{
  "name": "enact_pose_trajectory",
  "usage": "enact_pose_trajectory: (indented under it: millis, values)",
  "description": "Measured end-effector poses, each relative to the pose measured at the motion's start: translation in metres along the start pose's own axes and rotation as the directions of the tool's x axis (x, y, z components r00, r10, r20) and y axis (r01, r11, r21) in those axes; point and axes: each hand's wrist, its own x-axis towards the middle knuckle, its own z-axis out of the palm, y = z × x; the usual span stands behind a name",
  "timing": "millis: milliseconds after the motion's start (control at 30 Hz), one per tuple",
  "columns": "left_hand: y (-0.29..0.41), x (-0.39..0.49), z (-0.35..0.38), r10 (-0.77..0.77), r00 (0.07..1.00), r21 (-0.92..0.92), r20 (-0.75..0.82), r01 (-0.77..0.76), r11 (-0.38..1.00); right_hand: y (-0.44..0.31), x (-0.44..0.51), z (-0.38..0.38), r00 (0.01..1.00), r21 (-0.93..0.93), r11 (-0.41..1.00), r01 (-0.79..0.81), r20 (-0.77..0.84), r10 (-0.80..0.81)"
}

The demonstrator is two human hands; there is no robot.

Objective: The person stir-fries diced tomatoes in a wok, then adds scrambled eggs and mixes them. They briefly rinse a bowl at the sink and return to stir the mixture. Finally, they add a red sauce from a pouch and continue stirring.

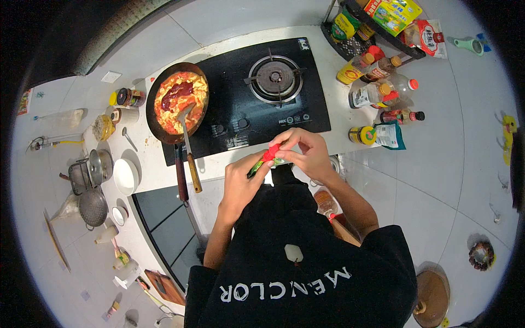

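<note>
Close in front of my body, my left hand [242, 178] grips a small green packet [255, 168]. The fingertips of my right hand [308, 155] pinch a red piece [271, 153] at the packet's upper end; my left thumb is close below it. Fingers hide much of both, so I cannot tell exactly what the red piece is. Ahead and to the left, a frying pan [151, 117] rests on the black gas hob [229, 94]. In it are scrambled egg and tomato [197, 88] with a dark red sauce [176, 95] on top. A spatula [186, 135] leans in the pan.
The right burner [275, 76] is bare. Sauce bottles [369, 96] and a yellow-labelled jar [361, 135] line the right counter, below a rack [389, 28] of packets. White bowls [126, 177], a steel pot [100, 166], jars [130, 97] and a spoon [129, 138] stand left.
</note>
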Motion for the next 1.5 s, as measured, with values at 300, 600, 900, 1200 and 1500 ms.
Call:
enact_pose_trajectory:
  millis: [300,600,900,1200,1500]
  values:
    - [0.007,0.030,-0.024,-0.028,0.935,-0.014,0.353,0.035,0.999,-0.039,0.024,-0.035,0.886,-0.415,0.858,0.303,0.455,-0.093]
    - [0.015,0.052,-0.013,0.116,0.969,0.099,0.217,-0.140,0.985,-0.058,0.027,-0.040,0.990,-0.602,0.798,0.014,0.118,0.071]
    - [0.019,0.060,0.002,0.198,0.960,0.136,0.199,-0.227,0.964,-0.065,0.023,-0.054,0.978,-0.585,0.806,-0.087,0.105,0.182]
    - [0.042,0.069,0.015,0.109,0.955,0.078,0.277,-0.136,0.988,-0.067,0.014,-0.073,0.987,-0.672,0.734,0.100,0.162,0.014]
    - [0.069,0.091,0.040,0.189,0.932,-0.008,0.309,-0.196,0.981,-0.094,0.007,-0.097,0.974,-0.790,0.590,0.167,0.225,0.025]
